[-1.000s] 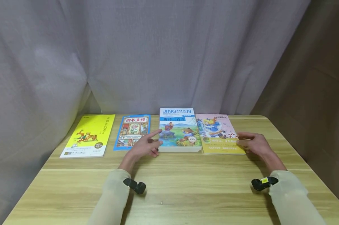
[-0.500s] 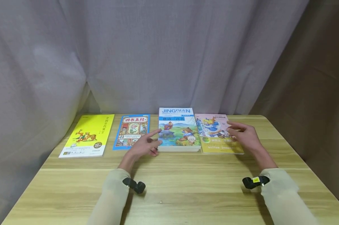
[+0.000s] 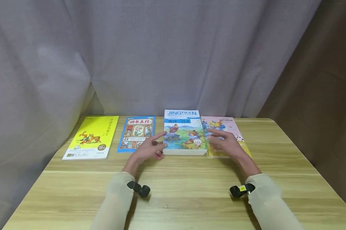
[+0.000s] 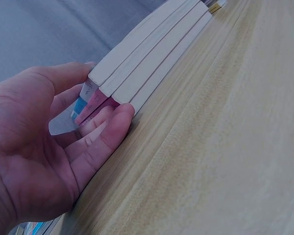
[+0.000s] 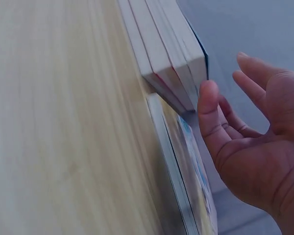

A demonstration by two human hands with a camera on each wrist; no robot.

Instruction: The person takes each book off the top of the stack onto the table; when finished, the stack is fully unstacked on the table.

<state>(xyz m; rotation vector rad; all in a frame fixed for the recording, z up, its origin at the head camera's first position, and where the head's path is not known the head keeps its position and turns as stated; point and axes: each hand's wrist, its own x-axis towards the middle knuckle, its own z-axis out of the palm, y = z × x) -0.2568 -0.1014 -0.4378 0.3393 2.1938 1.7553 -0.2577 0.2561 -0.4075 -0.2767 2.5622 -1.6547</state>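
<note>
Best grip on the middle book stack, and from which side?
Likely its two long sides: left hand from the left, right hand from the right, above the lower pink book. The book stack lies flat and shows several separate volumes, so squeezing its full height should keep them together.

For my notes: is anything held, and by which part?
No hold shows: the left hand only touches the left side of the book stack; the right hand holds nothing.
</note>
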